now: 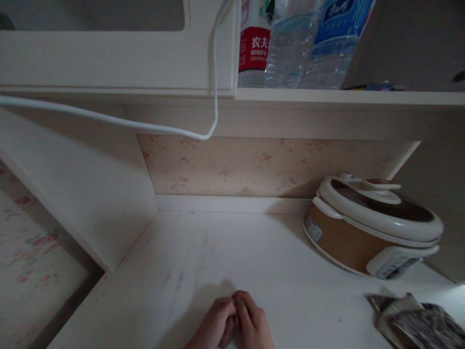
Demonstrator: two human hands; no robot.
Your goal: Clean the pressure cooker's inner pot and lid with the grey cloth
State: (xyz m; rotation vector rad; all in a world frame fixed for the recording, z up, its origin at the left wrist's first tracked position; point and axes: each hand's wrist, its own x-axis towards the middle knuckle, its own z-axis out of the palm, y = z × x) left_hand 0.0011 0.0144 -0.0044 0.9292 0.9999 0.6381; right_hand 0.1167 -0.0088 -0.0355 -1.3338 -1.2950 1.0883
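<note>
Low in the middle, my left hand (217,321) and my right hand (253,317) meet just above or on the white counter (232,252). Both are closed, with fingers curled and the knuckles touching each other. Their palms face inward, so whatever they hold, if anything, is hidden. No object sticks out between the fingers. Dark smudges and small specks mark the counter beyond my left hand.
An oval electric cooker (363,228) with a lid stands at the right. A crumpled patterned cloth (417,320) lies in front of it. Overhead, a cabinet shelf (327,97) holds several plastic bottles (290,53). A white cable (156,127) hangs down at the left.
</note>
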